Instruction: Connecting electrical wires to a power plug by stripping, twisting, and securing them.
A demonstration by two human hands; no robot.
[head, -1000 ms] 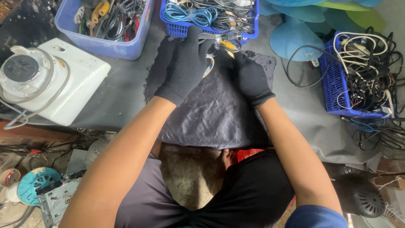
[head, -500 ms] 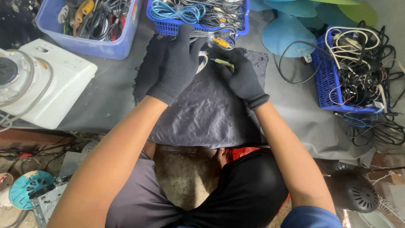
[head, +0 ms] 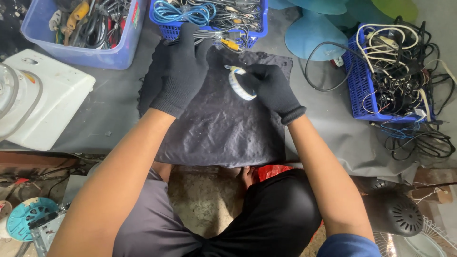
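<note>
Tape roll (head: 240,84) (round, pale), right hand (head: 270,88) gripping, knit-gloved

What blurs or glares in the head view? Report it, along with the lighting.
Head view: soft, even light with faint shadows; no strong glare; left hand, right hand and tape roll reasonably sharp; black gloves lose detail against the dark mat; edges bend slightly.

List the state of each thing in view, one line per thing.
Left hand: gloved, resting flat on the dark cloth.
Right hand: gloved, gripping a tape roll.
Tape roll: held above the cloth.
Dark cloth: spread flat.
Blue baskets: full of tangled cables.
</note>
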